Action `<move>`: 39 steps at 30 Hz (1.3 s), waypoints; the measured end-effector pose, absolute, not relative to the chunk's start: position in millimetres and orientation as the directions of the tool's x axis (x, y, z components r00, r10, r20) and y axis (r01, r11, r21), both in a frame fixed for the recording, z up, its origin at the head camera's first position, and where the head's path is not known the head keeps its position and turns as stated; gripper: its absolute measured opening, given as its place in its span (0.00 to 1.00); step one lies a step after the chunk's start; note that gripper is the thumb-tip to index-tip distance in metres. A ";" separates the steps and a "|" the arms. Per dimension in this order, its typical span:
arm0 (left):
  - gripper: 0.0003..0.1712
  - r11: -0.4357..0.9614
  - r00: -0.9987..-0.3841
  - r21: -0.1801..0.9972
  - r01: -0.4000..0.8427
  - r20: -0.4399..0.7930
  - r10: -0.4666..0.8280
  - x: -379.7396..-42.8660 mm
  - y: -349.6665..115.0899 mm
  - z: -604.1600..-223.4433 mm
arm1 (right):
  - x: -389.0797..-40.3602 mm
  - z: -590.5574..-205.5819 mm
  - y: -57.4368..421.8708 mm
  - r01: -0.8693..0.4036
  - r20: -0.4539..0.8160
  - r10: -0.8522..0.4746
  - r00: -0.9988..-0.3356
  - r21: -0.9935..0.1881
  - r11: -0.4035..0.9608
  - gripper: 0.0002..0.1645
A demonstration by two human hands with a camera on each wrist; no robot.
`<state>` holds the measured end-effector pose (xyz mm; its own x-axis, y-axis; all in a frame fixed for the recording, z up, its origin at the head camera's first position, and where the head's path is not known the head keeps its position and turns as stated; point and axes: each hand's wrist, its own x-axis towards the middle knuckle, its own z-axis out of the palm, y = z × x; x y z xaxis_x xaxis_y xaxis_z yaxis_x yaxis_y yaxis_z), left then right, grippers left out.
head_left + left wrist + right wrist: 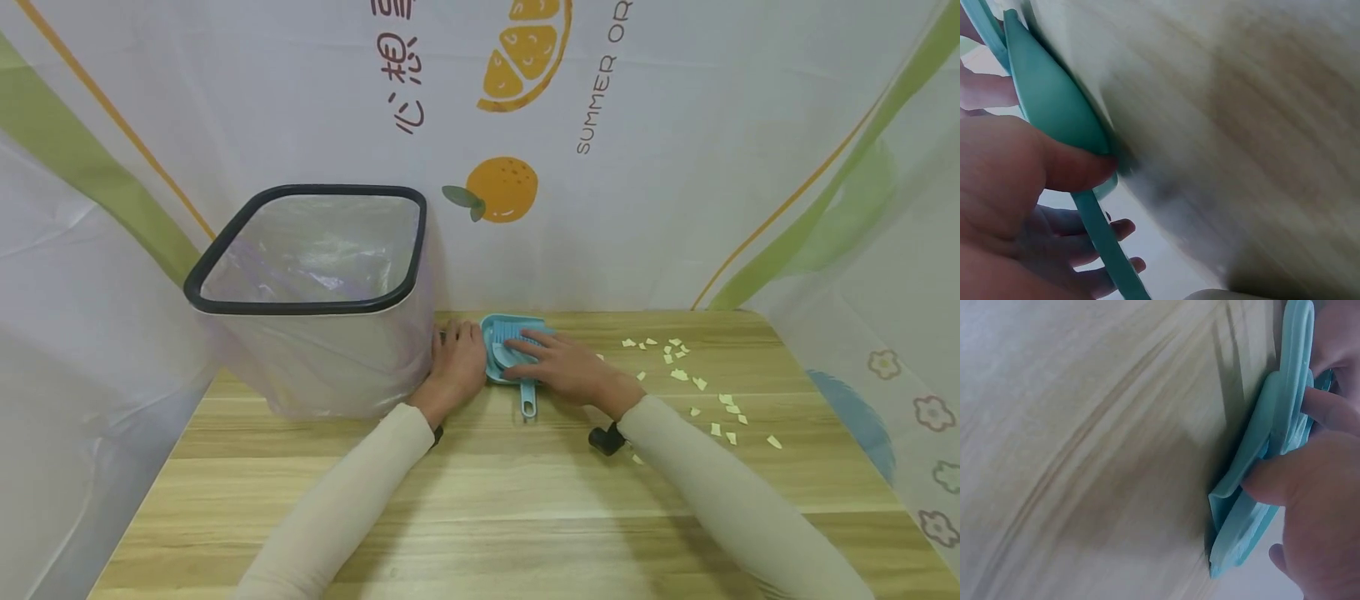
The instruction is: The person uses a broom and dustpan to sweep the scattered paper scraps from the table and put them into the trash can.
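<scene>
Clock centred on the blue dustpan (pixel 489 343), twelve toward the printed curtain (pixel 675 208). We find the dustpan at the far side of the wood-grain worktop (pixel 487 500), with a matching blue brush (pixel 507 357) laid in it and a looped handle (pixel 528 385) pointing to six.

Left hand (pixel 456 358) at nine o'clock, against the dustpan's edge; from that hand the dustpan lies at three, touching. In the left wrist view we note the thumb pressed to the blue plastic and fingers on its other side: clamped on the dustpan.

Right hand (pixel 566 367) at three o'clock, reaching in over the dustpan; from it the brush lies at nine, under the fingertips. The right wrist view shows the thumb against the blue edges and a finger opposite; we read it as gripping the brush, though which piece the thumb bears on we cannot tell.

Also at nine, just past the left hand: a tall bin (pixel 337 354), black rim, clear liner. From three to four o'clock, beyond the right hand, we log pale yellow scraps (pixel 678 375) scattered on the wood. An orange print (pixel 502 190) shows at twelve.
</scene>
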<state>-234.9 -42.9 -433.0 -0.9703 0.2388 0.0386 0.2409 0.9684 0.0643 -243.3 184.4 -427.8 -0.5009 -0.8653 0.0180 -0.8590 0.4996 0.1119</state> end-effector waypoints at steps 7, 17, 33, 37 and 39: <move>0.26 0.976 -0.976 0.025 0.218 0.013 0.218 -237.9 -39.6 -434.7 | -243.0 -424.7 181.6 -0.855 -0.011 -0.863 -0.506 0.144 0.499 0.27; 0.19 0.977 -0.977 0.043 0.211 0.041 0.209 -237.5 -39.0 -438.6 | -241.5 -426.0 180.6 -0.849 -0.048 -0.854 -0.518 0.155 0.506 0.29; 0.16 0.968 -0.963 0.019 0.251 0.108 0.247 -229.1 -41.2 -440.4 | -230.5 -426.1 185.3 -0.870 0.013 -0.880 -0.475 0.144 0.472 0.28; 0.14 0.964 -0.953 -0.012 0.267 0.144 0.266 -221.3 -40.8 -439.5 | -226.7 -426.3 188.7 -0.875 0.037 -0.888 -0.458 0.155 0.458 0.27; 0.14 0.961 -0.951 -0.021 0.275 0.142 0.275 -216.5 -40.7 -438.3 | -223.3 -426.3 190.9 -0.878 0.044 -0.892 -0.450 0.160 0.451 0.27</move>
<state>-216.5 -40.7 -438.3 -0.9507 0.2755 0.1425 0.2753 0.9611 -0.0211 -223.3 190.9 -426.3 -0.4501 -0.8919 0.0437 -0.8781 0.4510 0.1596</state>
